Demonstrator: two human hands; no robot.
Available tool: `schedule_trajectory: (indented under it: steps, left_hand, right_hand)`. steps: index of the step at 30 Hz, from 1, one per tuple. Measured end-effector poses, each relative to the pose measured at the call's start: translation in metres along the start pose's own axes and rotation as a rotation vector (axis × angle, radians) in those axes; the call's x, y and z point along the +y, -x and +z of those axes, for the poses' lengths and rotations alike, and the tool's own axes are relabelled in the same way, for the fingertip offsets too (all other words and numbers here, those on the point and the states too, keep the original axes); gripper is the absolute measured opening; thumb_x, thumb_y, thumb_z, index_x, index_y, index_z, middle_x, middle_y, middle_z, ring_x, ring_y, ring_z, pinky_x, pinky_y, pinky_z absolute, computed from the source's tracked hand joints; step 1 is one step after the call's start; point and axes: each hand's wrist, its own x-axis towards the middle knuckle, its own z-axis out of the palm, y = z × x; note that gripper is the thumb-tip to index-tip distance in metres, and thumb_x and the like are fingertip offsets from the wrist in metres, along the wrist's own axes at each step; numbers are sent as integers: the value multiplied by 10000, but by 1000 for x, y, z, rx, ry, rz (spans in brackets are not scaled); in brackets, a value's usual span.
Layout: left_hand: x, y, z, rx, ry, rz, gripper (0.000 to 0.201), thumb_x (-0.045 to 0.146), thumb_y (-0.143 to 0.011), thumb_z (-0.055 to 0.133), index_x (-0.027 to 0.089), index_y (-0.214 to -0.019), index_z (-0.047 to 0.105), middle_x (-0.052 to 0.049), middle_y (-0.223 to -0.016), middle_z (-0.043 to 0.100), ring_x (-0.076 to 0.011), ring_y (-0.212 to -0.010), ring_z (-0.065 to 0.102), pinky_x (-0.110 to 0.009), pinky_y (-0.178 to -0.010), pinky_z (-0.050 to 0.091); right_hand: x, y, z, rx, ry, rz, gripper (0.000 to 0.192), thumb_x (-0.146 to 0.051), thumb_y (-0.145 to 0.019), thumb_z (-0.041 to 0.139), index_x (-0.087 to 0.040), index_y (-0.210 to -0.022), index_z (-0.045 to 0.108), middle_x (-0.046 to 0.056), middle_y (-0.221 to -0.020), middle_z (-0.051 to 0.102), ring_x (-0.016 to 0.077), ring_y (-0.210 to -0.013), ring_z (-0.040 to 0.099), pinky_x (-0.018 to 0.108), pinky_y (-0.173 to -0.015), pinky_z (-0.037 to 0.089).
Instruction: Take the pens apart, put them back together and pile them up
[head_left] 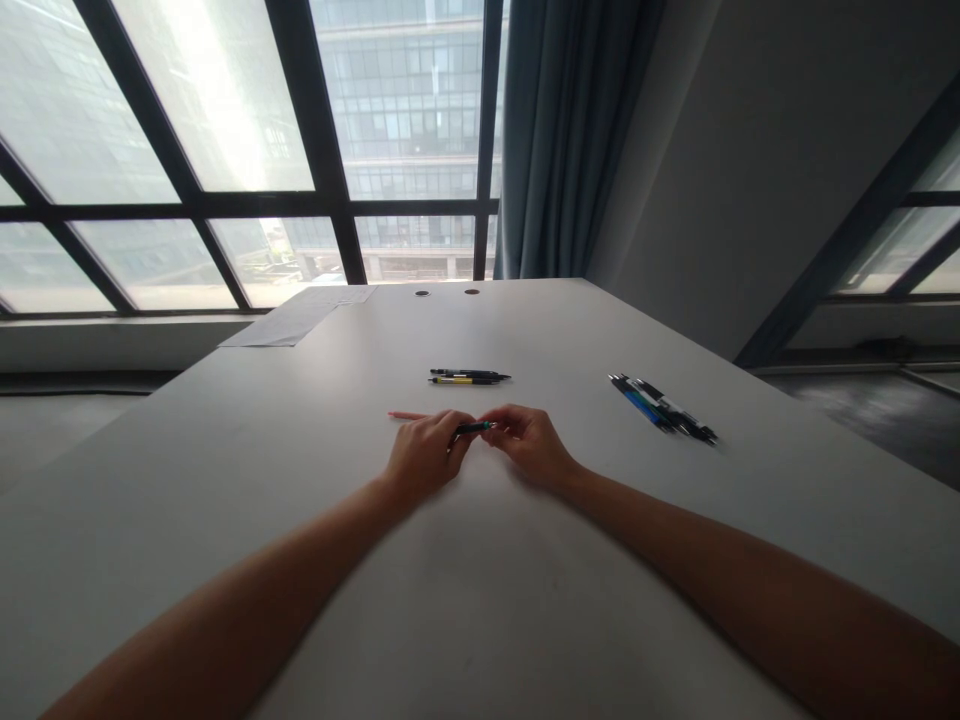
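Observation:
Both of my hands meet near the middle of a white table [300,520]. My left hand [424,455] and my right hand [531,445] pinch the two ends of a dark pen with a green tip [475,427] between them. A thin pink pen [406,414] pokes out from behind my left hand, lying on the table. Just beyond my hands lie two pens [469,377] side by side, one black and one yellow and black.
A cluster of several pens [664,407], blue, white and black, lies to the right. Sheets of paper [300,315] sit at the far left corner. Two round holes [447,293] mark the far edge. Windows and a blue curtain [570,140] stand behind.

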Motion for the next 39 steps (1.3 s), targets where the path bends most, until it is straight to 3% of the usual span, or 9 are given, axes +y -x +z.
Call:
schedule_trajectory:
  steps: [16,20,23,27,31,39]
  left_hand:
    - [-1,0,1,-58,-12,3,161,279,-909,497,187,-942,624,-37,-851,724,-173,-717,669,-257,-619,432]
    - [0,-2,-3,-113,-99,-67,251,400,-926,481,195,-948,624,-35,-854,713,-181,-716,665,-268,-634,430]
    - [-6,-6,-9,-163,-266,-215,315,474,-919,463,208,-955,627,-50,-911,702,-212,-755,667,-283,-636,434]
    - [-23,-11,-16,-259,-432,-385,284,405,-904,449,205,-960,643,-77,-925,702,-248,-801,666,-305,-654,451]
    - [-39,-13,-16,-306,-459,-429,309,410,-903,420,225,-951,662,-69,-896,708,-257,-810,663,-318,-662,464]
    - [-57,-17,-8,-234,-388,-443,353,433,-917,415,201,-947,680,-106,-968,687,-255,-825,665,-313,-654,468]
  right_hand:
    - [-2,1,0,-33,83,-10,200,-306,-759,612,-160,-865,697,40,-730,669,136,-642,566,272,-609,454]
    - [-2,0,-1,-6,123,18,232,-347,-767,616,-154,-869,695,29,-674,648,135,-614,556,261,-579,441]
    - [1,-5,-10,107,231,32,235,-360,-772,612,-159,-860,697,30,-672,646,136,-602,543,256,-560,428]
    - [11,-16,-34,221,408,12,208,-341,-777,599,-166,-836,694,42,-726,667,141,-615,548,262,-586,435]
    - [21,-24,-51,210,581,-14,169,-301,-772,589,-173,-821,687,33,-725,665,143,-634,564,264,-619,433]
    - [19,-23,-59,177,850,-41,100,-223,-759,566,-188,-762,660,37,-811,674,169,-764,590,273,-689,425]
